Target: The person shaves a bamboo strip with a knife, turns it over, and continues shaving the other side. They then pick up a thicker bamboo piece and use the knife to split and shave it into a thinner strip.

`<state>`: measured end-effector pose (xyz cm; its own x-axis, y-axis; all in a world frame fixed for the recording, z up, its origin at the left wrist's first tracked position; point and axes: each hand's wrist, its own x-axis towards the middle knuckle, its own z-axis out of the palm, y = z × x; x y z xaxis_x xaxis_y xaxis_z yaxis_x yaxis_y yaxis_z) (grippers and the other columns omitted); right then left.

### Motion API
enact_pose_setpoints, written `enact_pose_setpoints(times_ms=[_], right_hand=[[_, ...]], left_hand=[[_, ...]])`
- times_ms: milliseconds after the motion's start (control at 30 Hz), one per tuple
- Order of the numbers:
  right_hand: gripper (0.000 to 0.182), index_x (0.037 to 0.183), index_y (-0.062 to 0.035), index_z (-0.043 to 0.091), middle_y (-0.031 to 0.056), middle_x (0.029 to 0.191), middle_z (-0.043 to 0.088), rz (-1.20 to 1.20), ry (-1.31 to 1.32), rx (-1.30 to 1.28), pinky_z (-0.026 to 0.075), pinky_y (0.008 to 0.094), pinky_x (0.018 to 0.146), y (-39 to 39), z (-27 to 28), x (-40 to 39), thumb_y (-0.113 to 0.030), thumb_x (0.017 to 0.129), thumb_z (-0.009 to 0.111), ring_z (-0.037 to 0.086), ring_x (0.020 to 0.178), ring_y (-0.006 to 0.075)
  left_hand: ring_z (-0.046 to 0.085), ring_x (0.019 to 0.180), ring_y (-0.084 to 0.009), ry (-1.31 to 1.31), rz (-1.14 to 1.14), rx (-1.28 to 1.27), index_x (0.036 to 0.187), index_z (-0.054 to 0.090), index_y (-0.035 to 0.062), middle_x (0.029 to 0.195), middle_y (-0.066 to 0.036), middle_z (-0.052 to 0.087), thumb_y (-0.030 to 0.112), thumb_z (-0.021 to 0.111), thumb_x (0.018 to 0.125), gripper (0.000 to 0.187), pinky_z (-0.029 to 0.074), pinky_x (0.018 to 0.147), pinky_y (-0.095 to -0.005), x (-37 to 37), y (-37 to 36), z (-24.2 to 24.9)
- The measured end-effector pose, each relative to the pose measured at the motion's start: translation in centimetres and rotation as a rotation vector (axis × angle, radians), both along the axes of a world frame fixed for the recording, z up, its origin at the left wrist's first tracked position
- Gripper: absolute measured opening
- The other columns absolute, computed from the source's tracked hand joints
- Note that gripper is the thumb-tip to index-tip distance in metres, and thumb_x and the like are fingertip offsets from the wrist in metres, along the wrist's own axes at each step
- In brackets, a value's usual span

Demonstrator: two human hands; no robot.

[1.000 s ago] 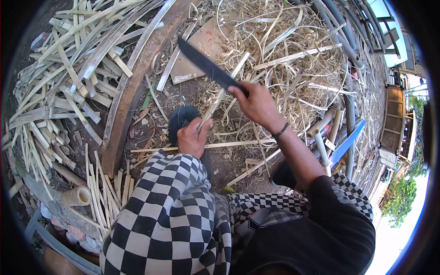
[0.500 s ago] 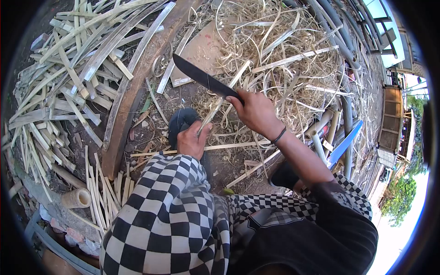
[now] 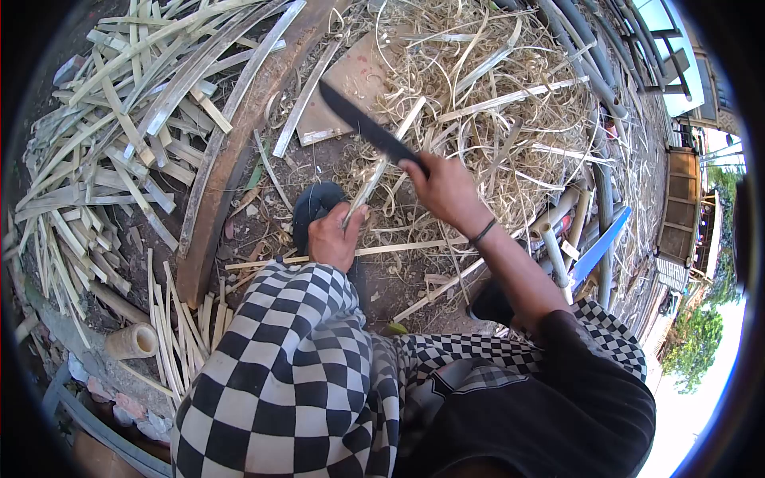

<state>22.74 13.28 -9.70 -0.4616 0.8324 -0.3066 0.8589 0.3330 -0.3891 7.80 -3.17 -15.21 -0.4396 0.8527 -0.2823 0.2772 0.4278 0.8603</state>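
Note:
In the head view, my left hand [image 3: 333,239] is closed round the lower end of a thin bamboo strip [image 3: 368,188], over the checkered trouser knee. The strip slants up and to the right. My right hand [image 3: 446,190] grips the handle of a long dark machete [image 3: 360,121], whose blade points up and to the left. Near its handle end the blade lies across the strip. The machete's handle is mostly hidden in my fist.
Split bamboo strips [image 3: 80,191] lie piled at the left beside a long wooden beam [image 3: 231,151]. Curly shavings [image 3: 494,135] cover the ground ahead. A blue saw blade [image 3: 599,251] rests by bamboo poles at the right. A cut bamboo tube [image 3: 134,342] lies lower left.
The machete and my right hand have shifted slightly right, with the blade tip now a little higher. The strip's upper end sits a little further left and up.

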Motion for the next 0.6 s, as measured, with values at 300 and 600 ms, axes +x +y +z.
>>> enact_pose_setpoints(times_ms=[300, 600], right_hand=[[0.045, 0.095, -0.0013, 0.071, 0.0225, 0.070, 0.067, 0.184, 0.048, -0.001, 0.054, 0.0488, 0.065, -2.2, -0.5, -1.2, -0.043, 0.101, 0.055, 0.068, 0.068, 0.0423], [0.043, 0.100, -0.0002, 0.071, 0.0208, 0.066, 0.064, 0.169, 0.110, -0.093, 0.052, 0.0440, 0.062, -2.6, -0.7, -1.5, -0.042, 0.100, 0.060, 0.068, 0.063, 0.0333]], left_hand=[[0.039, 0.046, -0.0282, 0.069, 0.016, 0.099, 0.079, 0.060, 0.0003, 0.056, -0.017, 0.045, 0.029, 0.067, 0.098, 0.035, 0.038, 0.049, -0.0383, 0.2, -0.1, -0.3], [0.043, 0.045, -0.0242, -0.016, 0.083, 0.110, 0.081, 0.063, 0.0011, 0.055, -0.015, 0.047, 0.029, 0.068, 0.097, 0.032, 0.039, 0.049, -0.0378, 0.4, 0.1, -0.3]])
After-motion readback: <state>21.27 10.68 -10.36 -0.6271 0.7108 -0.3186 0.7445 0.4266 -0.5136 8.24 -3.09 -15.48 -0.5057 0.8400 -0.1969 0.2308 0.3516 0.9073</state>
